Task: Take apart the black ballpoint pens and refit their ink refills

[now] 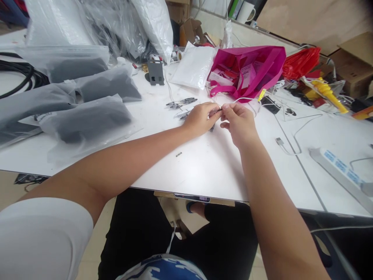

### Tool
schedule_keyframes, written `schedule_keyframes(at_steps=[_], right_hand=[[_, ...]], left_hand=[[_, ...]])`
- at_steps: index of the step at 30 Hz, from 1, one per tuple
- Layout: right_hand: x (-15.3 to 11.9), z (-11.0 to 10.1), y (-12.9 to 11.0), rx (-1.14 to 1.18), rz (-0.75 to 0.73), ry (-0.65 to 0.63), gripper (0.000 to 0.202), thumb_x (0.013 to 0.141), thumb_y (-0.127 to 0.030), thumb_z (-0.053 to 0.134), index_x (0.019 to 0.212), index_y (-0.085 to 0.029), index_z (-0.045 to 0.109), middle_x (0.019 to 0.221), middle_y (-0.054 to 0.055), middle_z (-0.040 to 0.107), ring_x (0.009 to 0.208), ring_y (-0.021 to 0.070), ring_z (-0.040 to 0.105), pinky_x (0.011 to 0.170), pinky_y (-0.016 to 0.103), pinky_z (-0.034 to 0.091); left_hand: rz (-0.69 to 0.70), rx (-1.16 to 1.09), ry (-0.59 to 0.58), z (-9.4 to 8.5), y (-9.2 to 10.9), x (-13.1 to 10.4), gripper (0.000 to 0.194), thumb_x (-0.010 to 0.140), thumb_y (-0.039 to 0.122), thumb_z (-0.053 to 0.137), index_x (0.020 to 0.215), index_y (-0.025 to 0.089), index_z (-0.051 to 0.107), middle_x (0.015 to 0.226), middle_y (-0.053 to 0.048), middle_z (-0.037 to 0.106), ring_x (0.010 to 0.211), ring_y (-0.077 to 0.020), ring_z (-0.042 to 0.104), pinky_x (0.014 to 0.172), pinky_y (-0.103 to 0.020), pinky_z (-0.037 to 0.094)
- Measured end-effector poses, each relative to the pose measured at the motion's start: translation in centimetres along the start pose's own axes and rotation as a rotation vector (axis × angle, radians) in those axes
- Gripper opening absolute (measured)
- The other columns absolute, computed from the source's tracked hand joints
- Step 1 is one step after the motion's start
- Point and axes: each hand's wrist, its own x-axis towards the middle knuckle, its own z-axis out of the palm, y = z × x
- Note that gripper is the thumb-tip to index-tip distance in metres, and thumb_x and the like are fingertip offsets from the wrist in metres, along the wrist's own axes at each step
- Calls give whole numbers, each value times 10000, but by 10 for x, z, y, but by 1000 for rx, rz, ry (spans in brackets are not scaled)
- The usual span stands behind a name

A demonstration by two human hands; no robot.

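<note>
Both of my hands meet over the middle of the white table (201,171). My left hand (201,118) is closed on a thin dark piece, with its fingertips touching those of my right hand. My right hand (238,121) pinches the other end of that small dark piece (216,111), whose shape is mostly hidden by the fingers. Several pens (182,102) lie just beyond my left hand, some partly covered by it. A small metallic strip (178,154) rests on the table nearer to me.
Frosted bags (87,120) with dark contents cover the left side. Behind my hands are a grey stand (155,72), a white packet (194,65) and a magenta bag (250,74). A white cable (295,140) and a power strip (340,171) lie at the right.
</note>
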Motion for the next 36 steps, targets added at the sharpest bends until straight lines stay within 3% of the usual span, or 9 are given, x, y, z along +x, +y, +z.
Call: schedule_keyframes(at_steps=[5,14,20,26,36], right_hand=[[3,0,6,-86,-139,87,327,1001,-498,691,865,-220,587,791,10,641,691,126,632,512,210,497],[4,1,7,-84,-417,121,333,948,-546,747,912,-234,635,854,26,732,630,131,640,549,270,559],[4,4,8,-14,-431,96,390,895,-606,782,912,-224,702,752,8,689,565,128,605,497,281,525],[4,4,10,-17,-400,130,370,876,-568,815,1012,-224,786,802,23,743,540,130,619,461,287,495],[3,4,11,-57,-447,122,312,918,-527,787,1013,-252,673,825,12,740,622,154,684,534,305,565]], left_hand=[[-99,0,-49,-1,6,-2,340,1033,413,577,765,213,520,640,21,514,628,-139,475,650,-328,327],[-88,-15,-110,-1,3,-2,377,1104,504,414,857,231,495,687,5,568,660,-158,542,672,-324,352],[-40,-77,-134,-2,3,-5,386,1121,555,330,960,243,493,741,0,610,664,-163,549,666,-323,362],[-11,-110,-119,-1,3,-5,378,1134,484,330,933,227,521,859,-48,691,752,-172,615,727,-334,400],[-27,-122,-116,0,7,-6,336,1136,425,338,977,213,545,948,-67,743,811,-169,661,769,-337,433]])
